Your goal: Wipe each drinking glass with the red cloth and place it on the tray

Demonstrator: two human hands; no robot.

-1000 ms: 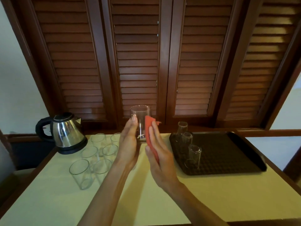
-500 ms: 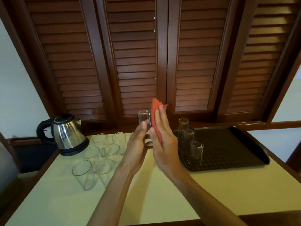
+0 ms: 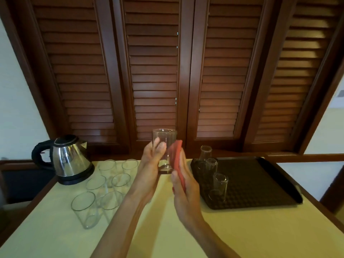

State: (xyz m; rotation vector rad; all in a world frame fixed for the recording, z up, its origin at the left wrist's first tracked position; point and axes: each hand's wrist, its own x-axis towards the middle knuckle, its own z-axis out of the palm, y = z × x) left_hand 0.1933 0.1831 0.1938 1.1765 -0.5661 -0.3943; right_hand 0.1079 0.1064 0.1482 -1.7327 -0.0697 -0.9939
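Left hand [image 3: 151, 164] raised (fingers curled), right hand [image 3: 183, 185] flat, palm inward; forearms converging

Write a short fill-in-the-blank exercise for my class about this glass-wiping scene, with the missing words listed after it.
1. The left hand holds one ____ upright.
2. The right hand presses a cloth of ____ colour against it.
3. On the dark tray stand ____ glasses.
4. The shiny kettle stands at the table's ____ end.

Missing words: glass; red; three; left

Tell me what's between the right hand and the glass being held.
The red cloth, pressed by the right hand against the glass, in the head view.
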